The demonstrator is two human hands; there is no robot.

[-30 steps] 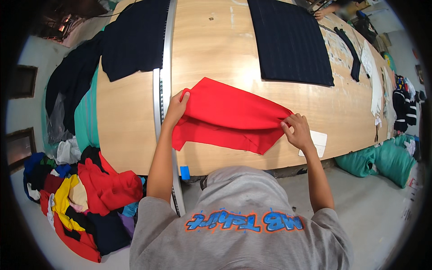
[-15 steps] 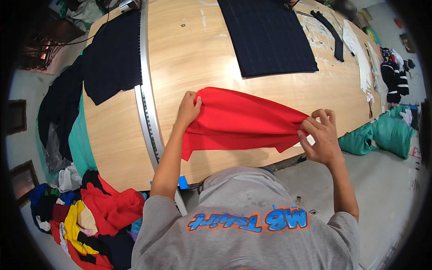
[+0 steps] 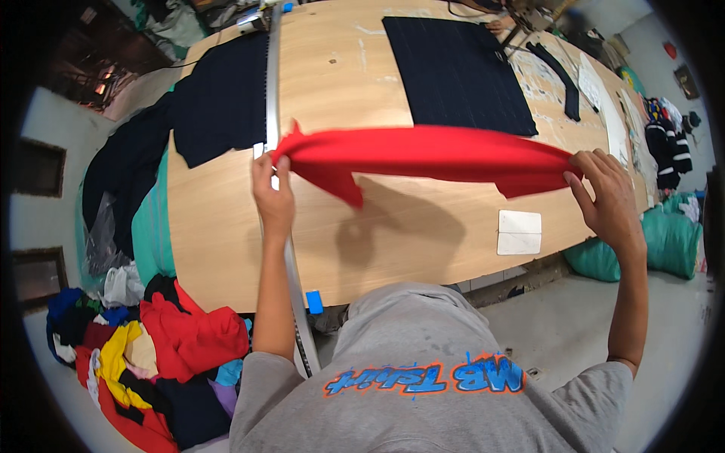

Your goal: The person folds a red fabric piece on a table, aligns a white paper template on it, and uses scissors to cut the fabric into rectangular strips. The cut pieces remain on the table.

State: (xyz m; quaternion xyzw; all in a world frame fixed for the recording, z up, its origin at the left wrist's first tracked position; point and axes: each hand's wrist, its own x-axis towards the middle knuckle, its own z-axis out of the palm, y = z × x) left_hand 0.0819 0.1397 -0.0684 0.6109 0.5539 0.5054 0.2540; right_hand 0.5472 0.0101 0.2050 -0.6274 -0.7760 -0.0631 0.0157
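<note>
A piece of red fabric [image 3: 423, 153] is stretched between my two hands above the wooden table [image 3: 317, 249], its shadow falling on the wood beneath. My left hand [image 3: 272, 192] pinches its left end beside the metal rail [image 3: 291, 279]. At the other end, my right hand [image 3: 610, 198] grips the cloth between thumb and fingers. The lower edge hangs in a pointed flap near the left and a shorter one toward the right. A small white booklet-like sheet [image 3: 519, 232] lies on the table near my right hand.
Dark fabric panels lie at the back [image 3: 461, 75] and at the far left [image 3: 223, 106]. A dark curved strip [image 3: 557, 79] rests at the right. Mixed coloured cloth [image 3: 192, 336] is heaped beside the table at the lower left. Green bundles [image 3: 672, 238] sit at the right.
Both hands have lifted the red fabric, moved it farther from my body and spread apart, pulling it into a narrow band. The white sheet beneath has come fully into view.
</note>
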